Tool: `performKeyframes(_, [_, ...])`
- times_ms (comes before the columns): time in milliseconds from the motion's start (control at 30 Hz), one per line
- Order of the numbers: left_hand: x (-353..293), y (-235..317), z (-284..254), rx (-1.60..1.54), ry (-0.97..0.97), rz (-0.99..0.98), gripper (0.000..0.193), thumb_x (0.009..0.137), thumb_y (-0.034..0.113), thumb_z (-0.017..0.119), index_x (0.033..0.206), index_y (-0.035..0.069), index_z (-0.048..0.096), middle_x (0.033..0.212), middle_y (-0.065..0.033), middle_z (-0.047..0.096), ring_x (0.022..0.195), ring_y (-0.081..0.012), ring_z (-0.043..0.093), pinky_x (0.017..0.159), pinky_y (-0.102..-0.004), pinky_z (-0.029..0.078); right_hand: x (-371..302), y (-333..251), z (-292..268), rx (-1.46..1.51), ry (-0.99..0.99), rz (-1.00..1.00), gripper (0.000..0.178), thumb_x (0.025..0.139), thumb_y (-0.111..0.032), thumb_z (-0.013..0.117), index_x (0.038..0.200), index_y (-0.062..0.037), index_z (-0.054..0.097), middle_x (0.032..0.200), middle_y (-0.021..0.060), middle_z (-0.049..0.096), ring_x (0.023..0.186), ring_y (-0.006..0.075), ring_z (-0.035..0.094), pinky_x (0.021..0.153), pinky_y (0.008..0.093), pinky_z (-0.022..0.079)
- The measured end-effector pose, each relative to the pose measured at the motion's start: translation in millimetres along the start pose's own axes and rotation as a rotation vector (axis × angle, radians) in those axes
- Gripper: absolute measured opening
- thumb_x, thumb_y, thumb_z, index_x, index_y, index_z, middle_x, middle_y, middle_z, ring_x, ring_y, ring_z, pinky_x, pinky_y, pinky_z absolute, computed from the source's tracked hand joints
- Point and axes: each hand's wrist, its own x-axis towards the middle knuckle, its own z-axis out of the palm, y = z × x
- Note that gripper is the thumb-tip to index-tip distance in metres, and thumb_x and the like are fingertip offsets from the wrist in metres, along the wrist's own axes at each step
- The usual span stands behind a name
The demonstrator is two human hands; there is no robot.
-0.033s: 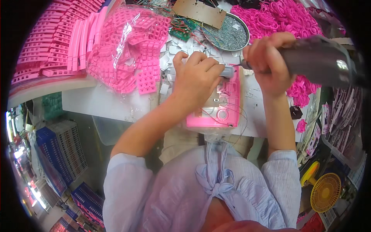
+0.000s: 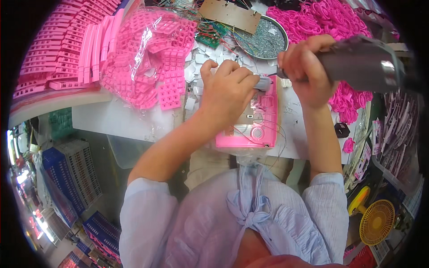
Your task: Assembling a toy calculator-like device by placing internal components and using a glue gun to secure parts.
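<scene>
A pink plastic casing [image 2: 246, 142] lies open side up on the white table, with thin wires and a grey plate inside. Across its far end sits a grey cylindrical part [image 2: 264, 83]. My left hand [image 2: 229, 87] reaches over the casing, its curled fingers closed on that grey part; the thumb is hidden. In my right hand [image 2: 310, 73] is a dark power screwdriver [image 2: 362, 64], held almost level with its tip end pointing left. That end is close to the grey part's right end; whether they touch I cannot tell.
Bagged pink keypads [image 2: 152, 58] lie left, beside stacked pink strips [image 2: 53, 58]. White pieces [image 2: 210, 53], a round dish of small metal screws [image 2: 272, 40], green circuit boards [image 2: 212, 38] and a brown panel [image 2: 230, 13] lie beyond. Pink rings [image 2: 321, 22] fill the back right; a yellow fan [image 2: 376, 222] stands lower right.
My right hand and the screwdriver have shifted slightly left and away from me. The left hand and the casing have stayed in place.
</scene>
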Motion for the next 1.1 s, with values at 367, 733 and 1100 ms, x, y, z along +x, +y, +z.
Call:
performKeyframes(367, [6, -2, -1, -0.101, -0.084, -0.023, 0.029, 0.074, 0.017, 0.078, 0.101, 0.011, 0.067, 0.114, -0.0009, 0.065, 0.105, -0.0237, 0.058, 0.096, -0.0474, 0.029, -12, 32, -4, -0.411, -0.059, -0.046, 0.010, 0.089, -0.003, 0.059, 0.094, -0.0047, 0.051, 0.064, 0.0044, 0.051, 0.053, 0.0151, 0.048, 0.054, 0.0328, 0.043])
performKeyframes(733, [-22, 11, -126, -0.155, 0.203, 0.219, 0.048, 0.061, 0.011, 0.085, 0.104, 0.007, 0.062, 0.109, -0.0164, 0.064, 0.095, -0.0351, 0.066, 0.076, -0.0444, 0.054, 32, -75, -119, -0.845, 0.021, 0.099, 0.046, 0.095, -0.036, 0.061, 0.128, -0.0027, 0.061, 0.114, 0.0102, 0.066, 0.095, 0.0230, 0.063, 0.078, 0.0382, 0.051])
performKeyframes(1100, [-588, -242, -152, 0.071, 1.146, -1.815, 0.051, 0.089, 0.045, 0.067, 0.108, -0.002, 0.068, 0.095, -0.0124, 0.068, 0.084, -0.0214, 0.067, 0.070, -0.0384, 0.054, -54, -7, -147, -1.657, -0.227, 0.379, 0.022, 0.090, -0.019, 0.067, 0.098, 0.0016, 0.068, 0.083, 0.0207, 0.070, 0.076, 0.0368, 0.069, 0.067, 0.0434, 0.050])
